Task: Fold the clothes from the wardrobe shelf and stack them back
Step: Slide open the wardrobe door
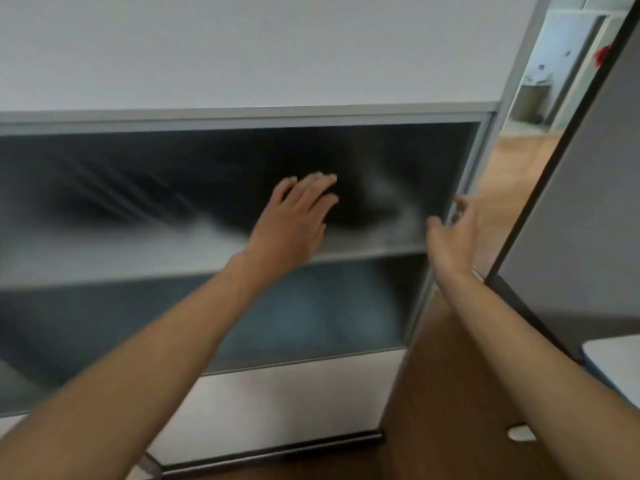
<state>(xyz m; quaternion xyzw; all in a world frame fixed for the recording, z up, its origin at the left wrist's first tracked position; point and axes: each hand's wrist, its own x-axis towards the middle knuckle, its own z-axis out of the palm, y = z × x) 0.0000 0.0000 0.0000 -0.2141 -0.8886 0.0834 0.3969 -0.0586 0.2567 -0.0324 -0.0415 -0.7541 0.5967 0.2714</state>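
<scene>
Entries, nearest first.

1. Wooden floor (450,393): below both wrists, well short of the fingers.

2. Left hand (294,220): fingers (318,183) straight and slightly spread, holding nothing, laid flat towards the dark panel (138,188). I cannot tell whether they touch it.

3. Right hand (453,233): fingers curled, thumb apart from them, with the frame edge (465,181) of the wardrobe front between the two. I cannot tell whether they have closed on that edge or only flank it.

4. Wardrobe shelf (104,258): a pale band running left from under the left palm, below its fingertips. The blur leaves me unsure whether I see it through a smoky pane or directly.

5. Clothes (381,202): a dark and whitish smear just beyond the left fingertips, between the two sets of fingers, resting at shelf level. Count and type are unreadable.

6. Lower compartment (329,317): bluish shapes beneath the shelf, under the left wrist.

7. Grey door (588,202): right of the right fingers, and beyond it a lit room.

Risks, as I judge them:
- If a pane does stand in front, a reach for the clothes will stop against it.
- If the frame slides, the right fingers at its edge could be pinched.
- A blind, one-handed pull could drag the pile off the shelf onto the floor.
</scene>
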